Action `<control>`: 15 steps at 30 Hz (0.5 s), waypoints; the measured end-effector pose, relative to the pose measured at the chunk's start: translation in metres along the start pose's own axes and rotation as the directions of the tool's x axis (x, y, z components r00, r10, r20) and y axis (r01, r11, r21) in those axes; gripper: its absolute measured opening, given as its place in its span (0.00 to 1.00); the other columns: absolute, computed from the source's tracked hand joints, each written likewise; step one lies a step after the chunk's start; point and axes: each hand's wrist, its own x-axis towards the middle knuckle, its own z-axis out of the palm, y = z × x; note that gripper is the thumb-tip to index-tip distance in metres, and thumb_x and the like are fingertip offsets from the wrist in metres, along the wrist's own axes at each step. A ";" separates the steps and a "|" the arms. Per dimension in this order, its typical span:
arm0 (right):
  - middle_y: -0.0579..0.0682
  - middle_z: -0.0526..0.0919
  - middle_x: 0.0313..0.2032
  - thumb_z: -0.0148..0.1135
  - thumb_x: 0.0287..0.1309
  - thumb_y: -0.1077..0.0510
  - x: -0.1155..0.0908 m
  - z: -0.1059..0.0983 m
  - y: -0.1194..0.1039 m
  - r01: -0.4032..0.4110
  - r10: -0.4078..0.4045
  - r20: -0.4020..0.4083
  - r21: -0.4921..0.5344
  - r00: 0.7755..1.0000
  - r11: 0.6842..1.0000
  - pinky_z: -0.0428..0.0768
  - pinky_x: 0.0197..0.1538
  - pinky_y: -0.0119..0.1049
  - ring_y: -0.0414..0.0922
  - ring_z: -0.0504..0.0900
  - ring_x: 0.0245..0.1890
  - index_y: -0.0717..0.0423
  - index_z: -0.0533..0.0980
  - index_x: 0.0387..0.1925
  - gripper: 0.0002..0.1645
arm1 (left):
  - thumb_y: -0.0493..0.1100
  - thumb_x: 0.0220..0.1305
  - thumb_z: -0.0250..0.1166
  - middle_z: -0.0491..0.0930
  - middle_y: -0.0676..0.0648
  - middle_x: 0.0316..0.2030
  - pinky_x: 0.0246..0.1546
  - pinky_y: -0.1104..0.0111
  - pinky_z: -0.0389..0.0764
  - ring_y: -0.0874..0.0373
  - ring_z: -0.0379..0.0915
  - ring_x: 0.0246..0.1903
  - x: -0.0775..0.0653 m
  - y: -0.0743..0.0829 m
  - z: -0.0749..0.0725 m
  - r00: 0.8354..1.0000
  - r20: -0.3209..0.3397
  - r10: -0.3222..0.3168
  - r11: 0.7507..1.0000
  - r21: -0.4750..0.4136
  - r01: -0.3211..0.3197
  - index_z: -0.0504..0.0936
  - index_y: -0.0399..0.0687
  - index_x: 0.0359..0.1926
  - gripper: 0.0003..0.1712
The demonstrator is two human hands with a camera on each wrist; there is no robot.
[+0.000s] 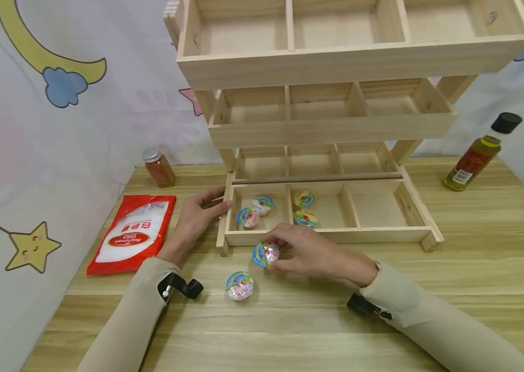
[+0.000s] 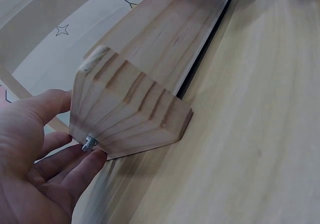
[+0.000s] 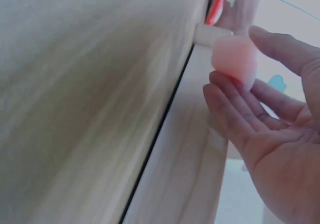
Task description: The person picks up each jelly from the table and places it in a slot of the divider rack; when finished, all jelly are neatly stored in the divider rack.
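Observation:
My right hand point(image 1: 310, 253) pinches a small jelly cup point(image 1: 264, 254) between thumb and fingers, just in front of the wooden rack's bottom tray point(image 1: 327, 236). In the right wrist view the cup point(image 3: 234, 61) looks pink, its rounded base showing. Another jelly cup point(image 1: 240, 285) with a printed foil lid lies on the table nearer me. Two pinkish cups point(image 1: 248, 218) sit in the tray's left compartment and two yellowish ones point(image 1: 306, 218) in the middle compartment. My left hand point(image 1: 197, 219) touches the rack's left side, its fingertips by a bolt point(image 2: 89, 143) in the left wrist view.
Above the bottom tray rise further tiers point(image 1: 332, 135) of the rack, each split into three compartments. Left of it lie a red-and-white bag point(image 1: 131, 235) and a spice jar point(image 1: 158, 168). An oil bottle point(image 1: 480, 152) stands on the right.

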 end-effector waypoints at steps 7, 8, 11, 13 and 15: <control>0.50 0.86 0.49 0.81 0.59 0.60 -0.001 -0.011 0.000 0.026 -0.026 -0.047 -0.017 0.999 1.000 0.84 0.54 0.37 0.42 0.86 0.47 0.63 0.80 0.59 0.28 | 0.44 0.71 0.73 0.75 0.37 0.70 0.66 0.59 0.77 0.44 0.75 0.67 -0.001 0.000 0.000 1.000 0.001 0.002 1.000 -0.005 -0.002 0.74 0.38 0.74 0.35; 0.51 0.86 0.50 0.80 0.59 0.61 -0.002 -0.013 0.001 0.026 -0.027 -0.056 -0.016 0.998 1.000 0.85 0.53 0.36 0.43 0.87 0.47 0.63 0.80 0.59 0.28 | 0.44 0.71 0.73 0.76 0.37 0.70 0.66 0.60 0.77 0.44 0.75 0.67 -0.001 -0.001 0.000 1.000 0.004 0.003 1.000 -0.007 -0.003 0.74 0.38 0.74 0.35; 0.52 0.86 0.51 0.80 0.60 0.62 -0.004 -0.021 0.003 -0.009 0.009 -0.085 -0.007 0.996 1.000 0.85 0.54 0.37 0.45 0.87 0.48 0.63 0.80 0.59 0.27 | 0.44 0.71 0.72 0.76 0.37 0.70 0.65 0.61 0.77 0.44 0.75 0.67 -0.001 -0.001 0.000 1.000 0.008 0.006 1.000 -0.014 -0.006 0.74 0.38 0.74 0.35; 0.53 0.85 0.53 0.79 0.61 0.61 -0.006 -0.027 0.004 -0.043 0.044 -0.097 0.010 0.994 0.999 0.85 0.56 0.40 0.47 0.86 0.50 0.64 0.80 0.59 0.27 | 0.44 0.72 0.72 0.76 0.37 0.69 0.64 0.62 0.78 0.44 0.75 0.67 0.000 -0.002 0.000 1.000 0.005 0.007 1.000 -0.021 -0.007 0.75 0.38 0.74 0.34; 0.53 0.85 0.52 0.79 0.61 0.61 -0.009 -0.034 0.006 -0.070 0.073 -0.106 0.031 0.992 0.997 0.84 0.57 0.42 0.48 0.86 0.50 0.64 0.80 0.60 0.28 | 0.43 0.71 0.72 0.76 0.37 0.69 0.64 0.63 0.78 0.44 0.75 0.67 0.000 -0.002 0.000 1.000 0.003 0.011 1.000 -0.027 -0.011 0.75 0.38 0.74 0.34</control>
